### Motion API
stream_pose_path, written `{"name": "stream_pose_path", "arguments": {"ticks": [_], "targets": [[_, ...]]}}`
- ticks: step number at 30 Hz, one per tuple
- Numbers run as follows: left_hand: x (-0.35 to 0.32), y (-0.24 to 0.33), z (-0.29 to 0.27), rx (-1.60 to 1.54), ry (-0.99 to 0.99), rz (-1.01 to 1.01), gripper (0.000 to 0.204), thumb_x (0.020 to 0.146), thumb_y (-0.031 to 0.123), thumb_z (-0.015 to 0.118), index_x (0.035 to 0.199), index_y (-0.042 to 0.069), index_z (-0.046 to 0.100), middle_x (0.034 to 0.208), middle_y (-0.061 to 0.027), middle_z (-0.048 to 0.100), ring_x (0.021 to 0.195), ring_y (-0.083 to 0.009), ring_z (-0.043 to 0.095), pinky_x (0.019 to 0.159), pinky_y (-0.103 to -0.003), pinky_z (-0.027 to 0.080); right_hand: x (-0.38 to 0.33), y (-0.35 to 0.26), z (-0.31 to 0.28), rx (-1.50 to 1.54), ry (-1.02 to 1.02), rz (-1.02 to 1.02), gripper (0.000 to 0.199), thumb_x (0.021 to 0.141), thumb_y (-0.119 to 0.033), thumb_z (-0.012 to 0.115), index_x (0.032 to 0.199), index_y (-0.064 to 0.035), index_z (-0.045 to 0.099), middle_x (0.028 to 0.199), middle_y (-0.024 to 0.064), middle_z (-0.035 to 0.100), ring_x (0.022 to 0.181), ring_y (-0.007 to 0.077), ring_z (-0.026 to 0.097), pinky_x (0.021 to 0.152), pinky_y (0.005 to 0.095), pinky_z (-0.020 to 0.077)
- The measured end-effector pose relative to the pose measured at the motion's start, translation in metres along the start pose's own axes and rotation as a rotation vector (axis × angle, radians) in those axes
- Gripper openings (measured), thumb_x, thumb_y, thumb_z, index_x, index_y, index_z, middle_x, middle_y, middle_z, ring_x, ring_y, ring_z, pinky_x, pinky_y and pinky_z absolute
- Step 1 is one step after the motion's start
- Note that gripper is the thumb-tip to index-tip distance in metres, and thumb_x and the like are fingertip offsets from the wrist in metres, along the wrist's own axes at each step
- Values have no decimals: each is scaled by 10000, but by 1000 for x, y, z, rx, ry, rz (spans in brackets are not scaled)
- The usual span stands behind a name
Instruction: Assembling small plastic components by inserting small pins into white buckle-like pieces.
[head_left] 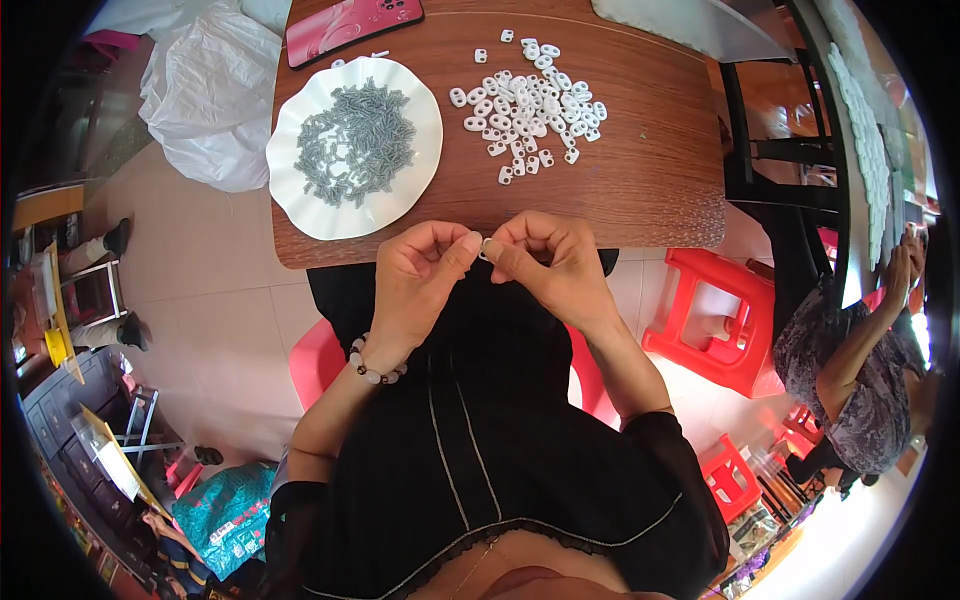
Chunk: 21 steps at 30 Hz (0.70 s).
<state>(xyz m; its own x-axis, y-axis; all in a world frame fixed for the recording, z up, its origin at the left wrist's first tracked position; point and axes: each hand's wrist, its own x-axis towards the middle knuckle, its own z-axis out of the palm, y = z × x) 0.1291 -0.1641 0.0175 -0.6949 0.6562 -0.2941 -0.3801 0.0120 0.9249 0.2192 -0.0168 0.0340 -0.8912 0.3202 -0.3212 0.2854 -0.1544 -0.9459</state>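
My left hand [420, 275] and right hand [545, 262] met just off the bench's [640, 170] near edge, each grip pinched shut on one small white piece [486, 246] between the fingertips. Ahead, nothing blocked the way: a white fluted plate [300, 195] of grey pins sat near the left corner, a loose heap of white clips [528, 108] mid-bench, a red phone [350, 25] at the far edge.

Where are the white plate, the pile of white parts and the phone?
plate [300, 205]: head view, bare lower-left rim.
white parts [528, 105]: head view, middle of the pile.
phone [345, 25]: head view, middle of its pink back.
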Motion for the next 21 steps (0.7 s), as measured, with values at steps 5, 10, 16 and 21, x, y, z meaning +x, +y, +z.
{"name": "stream_pose_path", "arguments": {"ticks": [5,10,16,21], "targets": [[0,-2,-1,-65,27,-39,155,876,148,676,911,-3,663,752,7,627,648,-39,526,601,-172,422,-1,0,2,52,-13,-3,128,887,-96,634,842,23,624,721,23,636,650,59,599,593,190,464],[-1,-2,0,-115,16,-46,159,873,149,681,915,-4,665,753,6,630,643,-42,524,598,-179,425,-2,-3,3,64,-26,-8,112,897,-77,625,870,32,619,769,26,631,673,71,597,626,194,484],[-2,-2,1,-123,16,-47,155,871,139,683,916,-8,664,753,5,629,644,-40,522,597,-179,424,-2,0,4,59,-23,-20,113,902,-79,619,868,29,615,775,24,626,676,70,594,628,192,482],[-2,-5,0,-107,22,-60,152,871,133,682,921,-9,664,753,2,631,644,-40,526,597,-181,428,-2,3,4,52,-7,-11,113,901,-84,625,870,25,623,774,24,634,676,69,599,630,192,485]]}}
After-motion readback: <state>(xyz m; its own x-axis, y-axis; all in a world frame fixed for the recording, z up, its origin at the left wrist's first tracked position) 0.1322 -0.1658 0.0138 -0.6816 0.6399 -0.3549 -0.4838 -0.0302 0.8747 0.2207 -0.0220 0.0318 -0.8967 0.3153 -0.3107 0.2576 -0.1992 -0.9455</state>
